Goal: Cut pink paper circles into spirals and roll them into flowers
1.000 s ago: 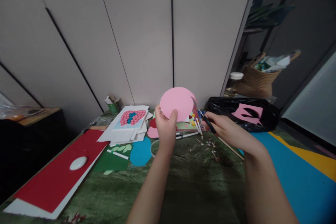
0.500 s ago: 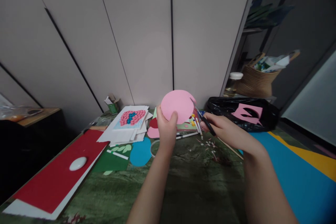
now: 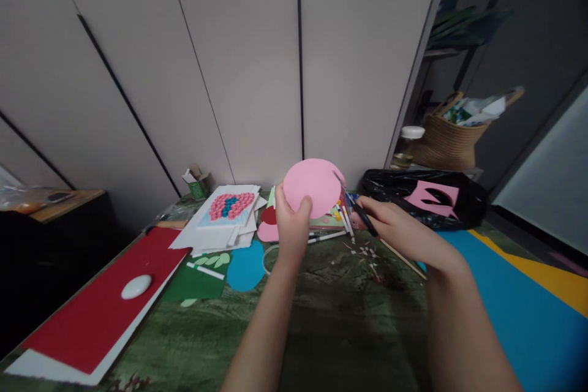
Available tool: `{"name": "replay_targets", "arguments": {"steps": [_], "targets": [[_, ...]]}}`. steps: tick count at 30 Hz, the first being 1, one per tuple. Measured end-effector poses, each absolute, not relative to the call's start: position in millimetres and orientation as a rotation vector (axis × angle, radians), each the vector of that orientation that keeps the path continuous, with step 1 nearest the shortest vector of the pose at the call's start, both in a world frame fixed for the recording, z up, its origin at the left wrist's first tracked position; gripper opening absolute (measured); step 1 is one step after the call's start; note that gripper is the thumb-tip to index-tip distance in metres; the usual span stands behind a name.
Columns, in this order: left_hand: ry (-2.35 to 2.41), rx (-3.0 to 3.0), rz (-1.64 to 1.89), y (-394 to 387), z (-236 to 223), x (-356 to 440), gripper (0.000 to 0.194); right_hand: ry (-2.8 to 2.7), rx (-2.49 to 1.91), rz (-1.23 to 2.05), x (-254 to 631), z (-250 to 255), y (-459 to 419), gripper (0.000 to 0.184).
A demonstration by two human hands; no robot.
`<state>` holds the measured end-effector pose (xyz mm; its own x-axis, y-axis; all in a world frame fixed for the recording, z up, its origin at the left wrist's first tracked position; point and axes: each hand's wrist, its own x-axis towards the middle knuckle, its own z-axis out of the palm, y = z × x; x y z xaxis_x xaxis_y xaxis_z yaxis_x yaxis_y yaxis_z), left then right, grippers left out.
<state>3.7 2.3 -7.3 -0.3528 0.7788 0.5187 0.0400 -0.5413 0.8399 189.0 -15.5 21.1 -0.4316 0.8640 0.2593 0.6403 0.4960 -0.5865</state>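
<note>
Holding scissors (image 3: 365, 218) at edge of pink paper disc (image 3: 312, 182)

Clasping the black handles with the right hand (image 3: 392, 221). Pinching the disc's lower left with the left hand (image 3: 293, 220), thumb in front. Directing the blades upward and to the left, overlapping the disc's right edge; cannot tell the exact opening between them. Holding the disc raised, up and left from the right hand. Farther right, seeing a pink offcut (image 3: 417, 195) upon a black plastic bag (image 3: 388, 182).

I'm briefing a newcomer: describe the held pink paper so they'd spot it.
Before the tall grey doors, above the green table, find the left hand. It holds the pink paper: roundish and held up, unlike the holed pink sheet on the black bag.
</note>
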Motion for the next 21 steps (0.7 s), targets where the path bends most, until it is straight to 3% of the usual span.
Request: {"name": "replay_targets", "arguments": {"steps": [21], "targets": [[1.077,1.336,1.935,1.6,-3.6,-1.5,0.034,-2.252,-1.18,0.589,190.1,25.3,-16.8,0.025]]}}
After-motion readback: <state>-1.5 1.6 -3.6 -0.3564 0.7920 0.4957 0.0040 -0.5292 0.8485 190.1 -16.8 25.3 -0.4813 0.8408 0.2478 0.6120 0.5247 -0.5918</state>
